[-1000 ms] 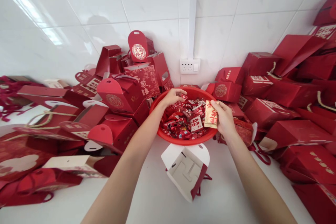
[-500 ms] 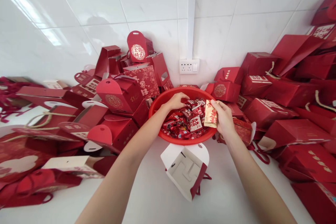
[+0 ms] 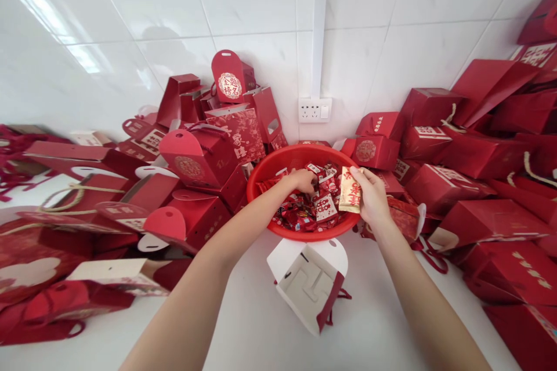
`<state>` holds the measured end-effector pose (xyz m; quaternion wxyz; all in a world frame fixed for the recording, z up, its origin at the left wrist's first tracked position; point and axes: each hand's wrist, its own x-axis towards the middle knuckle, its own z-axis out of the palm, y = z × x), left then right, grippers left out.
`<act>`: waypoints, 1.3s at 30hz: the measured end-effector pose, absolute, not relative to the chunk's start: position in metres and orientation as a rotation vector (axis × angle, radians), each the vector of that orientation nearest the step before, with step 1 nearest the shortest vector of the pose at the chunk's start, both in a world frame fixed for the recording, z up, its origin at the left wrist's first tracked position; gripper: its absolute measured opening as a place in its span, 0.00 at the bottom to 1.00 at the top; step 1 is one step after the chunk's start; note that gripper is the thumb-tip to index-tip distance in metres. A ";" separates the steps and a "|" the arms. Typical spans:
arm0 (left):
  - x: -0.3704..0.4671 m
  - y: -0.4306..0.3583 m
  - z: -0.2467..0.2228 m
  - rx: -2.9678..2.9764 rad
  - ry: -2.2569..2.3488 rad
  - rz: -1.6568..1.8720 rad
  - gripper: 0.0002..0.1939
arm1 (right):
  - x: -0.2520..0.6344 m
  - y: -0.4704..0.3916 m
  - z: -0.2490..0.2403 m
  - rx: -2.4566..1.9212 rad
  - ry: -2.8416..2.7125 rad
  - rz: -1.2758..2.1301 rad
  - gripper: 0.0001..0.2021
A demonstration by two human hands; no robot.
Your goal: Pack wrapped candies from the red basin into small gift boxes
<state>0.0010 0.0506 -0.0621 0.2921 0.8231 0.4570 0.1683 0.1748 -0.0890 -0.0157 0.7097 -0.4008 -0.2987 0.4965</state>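
Note:
My right hand [image 3: 372, 194] pinches a gold snack packet [image 3: 350, 190] with red characters, held over the right rim of a red plastic basket [image 3: 257, 181]. Inside that basket my left hand [image 3: 303, 181] reaches down, fingers curled in among wrapped sweets [image 3: 324, 207]; its fingertips are partly hidden, and what lies in them cannot be made out. Just in front of the basket an open gift box [image 3: 307, 290] stands on the table, white inside, with a dark red outer side and its flaps spread. Nothing shows inside it.
Red gift boxes [image 3: 187, 165] are heaped on the left, some with rope handles. More red boxes [image 3: 467, 185] are piled on the right. Behind is a tiled wall with a power socket [image 3: 315, 110]. The white table [image 3: 243, 307] shows in front.
My left hand has moved a little right and deeper into the sweets, and its fingers have curled in. My right hand still holds the gold packet in nearly the same place.

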 end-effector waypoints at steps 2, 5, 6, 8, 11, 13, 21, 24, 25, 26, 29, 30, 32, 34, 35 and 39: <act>0.000 0.048 -0.061 2.144 1.193 0.507 0.05 | 0.175 -0.089 -0.016 -0.884 -0.671 1.097 0.24; -0.004 0.050 -0.051 2.049 1.162 0.633 0.02 | 0.175 -0.088 -0.017 -0.874 -0.680 1.098 0.23; -0.005 0.051 -0.047 2.023 1.157 0.662 0.02 | 0.176 -0.088 -0.017 -0.873 -0.680 1.103 0.23; -0.008 0.054 -0.039 1.999 1.150 0.681 0.03 | 0.175 -0.088 -0.017 -0.873 -0.670 1.114 0.24; -0.012 0.057 -0.030 2.018 1.149 0.665 0.04 | 0.175 -0.089 -0.016 -0.874 -0.654 1.116 0.24; -0.013 0.056 -0.028 2.034 1.144 0.662 0.03 | 0.175 -0.089 -0.016 -0.876 -0.661 1.113 0.24; -0.001 0.047 -0.036 2.148 1.037 0.494 0.08 | 0.176 -0.088 -0.018 -0.899 -0.687 1.106 0.24; 0.006 0.042 -0.037 2.230 1.063 0.310 0.11 | 0.176 -0.088 -0.019 -0.903 -0.690 1.097 0.23; 0.007 0.041 -0.036 2.259 1.081 0.240 0.11 | 0.176 -0.088 -0.019 -0.903 -0.692 1.095 0.23; 0.008 0.039 -0.035 2.284 1.096 0.179 0.10 | 0.176 -0.088 -0.019 -0.904 -0.694 1.094 0.23; 0.010 0.031 -0.029 2.327 1.098 0.083 0.07 | 0.176 -0.088 -0.019 -0.899 -0.705 1.091 0.23; 0.011 0.028 -0.027 2.336 1.090 0.070 0.06 | 0.176 -0.088 -0.019 -0.897 -0.708 1.090 0.23; 0.014 0.023 -0.024 2.357 1.077 0.035 0.06 | 0.176 -0.088 -0.019 -0.893 -0.713 1.095 0.23; 0.017 0.019 -0.021 2.371 1.067 0.004 0.06 | 0.176 -0.088 -0.018 -0.891 -0.713 1.098 0.22; 0.019 0.018 -0.020 2.374 1.064 -0.006 0.06 | 0.176 -0.088 -0.018 -0.891 -0.714 1.099 0.22; 0.019 0.016 -0.015 2.359 1.031 -0.011 0.07 | 0.176 -0.089 -0.017 -0.890 -0.708 1.099 0.22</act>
